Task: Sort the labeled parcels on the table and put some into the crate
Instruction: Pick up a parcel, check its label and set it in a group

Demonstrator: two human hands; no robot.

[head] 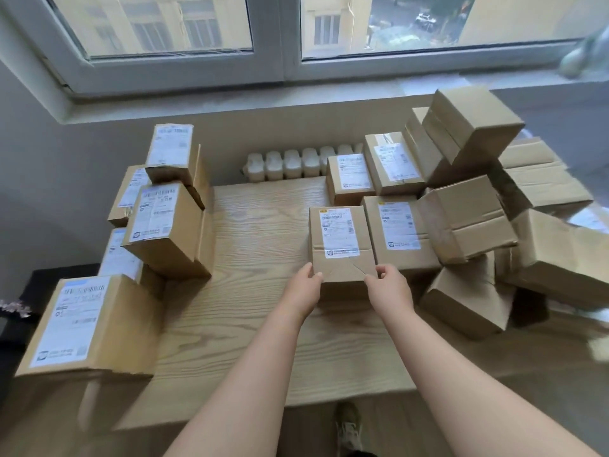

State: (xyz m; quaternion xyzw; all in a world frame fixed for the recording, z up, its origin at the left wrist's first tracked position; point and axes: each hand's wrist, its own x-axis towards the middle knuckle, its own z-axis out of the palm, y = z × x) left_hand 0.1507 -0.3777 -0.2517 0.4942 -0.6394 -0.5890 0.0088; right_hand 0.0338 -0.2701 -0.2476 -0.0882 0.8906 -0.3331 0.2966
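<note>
Both hands reach forward on bare forearms to one small brown cardboard parcel (pixel 339 258) with a white printed label on its top; the left hand (pixel 304 282) grips the near left corner, thumb on the top face and fingers curled round the edge; the right hand (pixel 389 283) pinches the near right corner in the same way. That parcel sits near the middle of the pale grained wooden table (pixel 257 245), label up, just beside a second labelled brown parcel (pixel 398 232) on its right; whether its base rests on the wood or is raised I cannot tell. Along the left edge stands a stack of labelled brown boxes (pixel 164 225), with a larger labelled box (pixel 92 324) nearest the camera; on the right lies a loose heap of brown cartons (pixel 468 219), several tilted and showing plain taped sides; two more labelled parcels (pixel 352 176) stand at the far edge. Behind the table a cream ribbed radiator (pixel 290 164) runs under a white-framed window (pixel 283 37); below the near edge a shoe (pixel 347 423) shows on the floor.
</note>
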